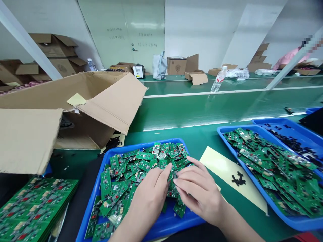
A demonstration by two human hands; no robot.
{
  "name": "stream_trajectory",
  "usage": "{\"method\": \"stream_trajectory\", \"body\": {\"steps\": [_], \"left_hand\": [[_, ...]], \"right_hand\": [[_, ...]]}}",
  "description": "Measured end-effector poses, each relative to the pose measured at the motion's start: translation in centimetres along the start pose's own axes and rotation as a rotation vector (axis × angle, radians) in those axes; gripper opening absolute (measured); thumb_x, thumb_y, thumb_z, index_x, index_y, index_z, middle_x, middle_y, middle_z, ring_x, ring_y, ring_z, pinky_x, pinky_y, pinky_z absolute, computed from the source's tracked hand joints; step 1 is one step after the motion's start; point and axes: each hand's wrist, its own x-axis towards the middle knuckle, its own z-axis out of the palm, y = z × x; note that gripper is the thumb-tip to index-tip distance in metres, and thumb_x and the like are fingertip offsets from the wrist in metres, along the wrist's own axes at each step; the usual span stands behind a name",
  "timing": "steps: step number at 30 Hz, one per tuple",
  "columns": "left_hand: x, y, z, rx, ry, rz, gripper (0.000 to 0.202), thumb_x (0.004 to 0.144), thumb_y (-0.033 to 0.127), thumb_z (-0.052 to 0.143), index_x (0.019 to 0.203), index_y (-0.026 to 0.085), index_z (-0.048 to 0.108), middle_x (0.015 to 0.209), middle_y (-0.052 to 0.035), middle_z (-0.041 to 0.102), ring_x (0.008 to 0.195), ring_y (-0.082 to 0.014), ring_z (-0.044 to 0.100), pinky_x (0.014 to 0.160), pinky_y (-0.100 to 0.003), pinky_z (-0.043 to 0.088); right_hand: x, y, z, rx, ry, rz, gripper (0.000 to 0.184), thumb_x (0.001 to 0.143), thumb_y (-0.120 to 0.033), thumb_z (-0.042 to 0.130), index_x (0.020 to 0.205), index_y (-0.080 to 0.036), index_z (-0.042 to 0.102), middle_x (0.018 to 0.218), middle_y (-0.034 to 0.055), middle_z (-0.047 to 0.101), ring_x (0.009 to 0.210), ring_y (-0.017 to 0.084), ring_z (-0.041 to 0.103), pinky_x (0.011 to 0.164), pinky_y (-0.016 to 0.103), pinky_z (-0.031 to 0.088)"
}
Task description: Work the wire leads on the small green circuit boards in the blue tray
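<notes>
Both hands meet over a blue tray [111, 154] filled with loose green circuit boards [145, 156]. My left hand [152, 191] is closed, its thumb pointing up along a small circuit board [172, 190] that shows between the hands; the rest of its fingers are hidden behind the hand. My right hand [204, 191] comes in from the right, thumb and fingertips pinched together against that board's edge. What sits in the pinch is too small and covered to make out. Beside the right hand, a yellow paper sheet [217, 161] carries a few small black pieces [238, 179].
A second blue tray [222, 129] of circuit boards stands at right, with a tray of black pieces [295, 141] behind it. Stacked board panels [37, 205] lie at lower left. An open cardboard box [111, 101] sits at left. A water bottle [219, 80] stands farther back.
</notes>
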Motion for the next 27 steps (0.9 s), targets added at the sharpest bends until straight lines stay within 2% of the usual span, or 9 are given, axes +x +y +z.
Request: {"method": "stream_trajectory", "body": {"steps": [6, 12, 19, 24, 27], "left_hand": [[-0.2, 0.1, 0.3, -0.024, -0.002, -0.007, 0.041, 0.091, 0.010, 0.034, 0.131, 0.012, 0.043, 0.079, -0.0067, 0.059, 0.070, -0.0173, 0.058, 0.061, -0.027, 0.052], [-0.2, 0.2, 0.3, -0.045, -0.017, 0.023, 0.053, 0.089, 0.006, 0.035, 0.141, 0.016, 0.029, 0.083, -0.0073, 0.059, 0.072, -0.0176, 0.057, 0.063, -0.029, 0.053], [-0.3, 0.3, -0.2, -0.112, -0.026, 0.022, 0.060, 0.089, 0.008, 0.036, 0.146, 0.020, 0.020, 0.088, -0.0076, 0.058, 0.075, -0.0183, 0.057, 0.065, -0.029, 0.053], [-0.2, 0.3, -1.2, -0.225, -0.071, 0.020, 0.067, 0.090, 0.011, 0.036, 0.148, 0.019, 0.005, 0.103, -0.0127, 0.055, 0.093, -0.0216, 0.056, 0.078, -0.034, 0.054], [-0.5, 0.2, -1.3, -0.312, -0.056, 0.000, 0.061, 0.091, 0.013, 0.036, 0.147, 0.020, 0.013, 0.107, -0.0131, 0.053, 0.097, -0.0214, 0.055, 0.080, -0.033, 0.054]], "right_hand": [[0.0, 0.1, 0.3, 0.014, -0.003, -0.072, 0.016, 0.079, -0.002, 0.053, 0.087, -0.014, 0.062, 0.077, 0.0062, 0.067, 0.078, 0.016, 0.063, 0.091, 0.042, 0.049], [0.3, 0.0, -0.1, 0.068, 0.076, -0.018, 0.019, 0.075, 0.000, 0.053, 0.084, -0.015, 0.062, 0.072, 0.0043, 0.066, 0.071, 0.015, 0.063, 0.083, 0.040, 0.053], [0.2, -0.5, -0.1, 0.203, 0.103, 0.035, 0.018, 0.079, -0.005, 0.051, 0.087, -0.017, 0.062, 0.072, 0.0036, 0.066, 0.068, 0.015, 0.064, 0.083, 0.040, 0.054], [0.0, -0.2, -0.4, 0.211, 0.008, -0.022, 0.017, 0.080, -0.005, 0.054, 0.090, -0.017, 0.060, 0.074, 0.0031, 0.066, 0.071, 0.014, 0.064, 0.089, 0.042, 0.051], [0.0, 0.3, -0.8, 0.213, -0.057, -0.046, 0.013, 0.081, -0.007, 0.054, 0.091, -0.016, 0.059, 0.074, 0.0032, 0.065, 0.071, 0.013, 0.064, 0.091, 0.042, 0.049]]}}
